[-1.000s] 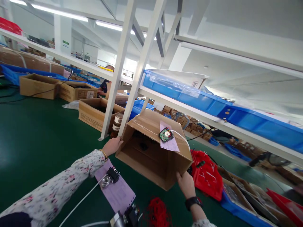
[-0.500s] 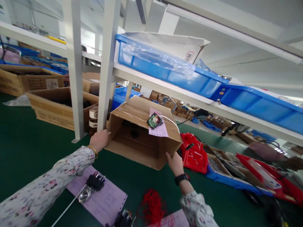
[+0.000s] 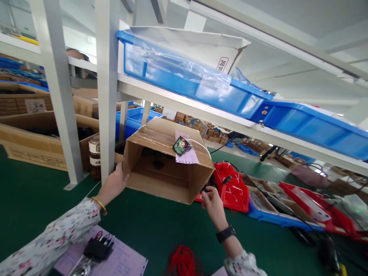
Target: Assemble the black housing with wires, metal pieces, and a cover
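Note:
A cardboard box (image 3: 161, 182) lies on its side on the green table, its open end facing me, with a dark shape inside. On top sit a lilac sheet (image 3: 189, 156) and a small round green circuit board in a black housing (image 3: 181, 145). My left hand (image 3: 114, 184) is closed by the box's left edge and a white post; something dark shows at its fingertips, too hidden to name. My right hand (image 3: 213, 203) pinches a small black part (image 3: 206, 189) beside the box's right corner, before a red bin (image 3: 234, 188).
A black device (image 3: 99, 248) rests on a lilac sheet (image 3: 126, 258) at lower left. Red wire (image 3: 184, 262) lies at front centre. Brown jars (image 3: 94, 157) stand behind a white post (image 3: 107, 96). Blue bins (image 3: 178, 82) line the shelf above. A divided blue tray (image 3: 284, 222) is at right.
Both hands have let go of the box's sides. My left hand has moved left and down to the post; my right hand now pinches a small black part. The view has shifted.

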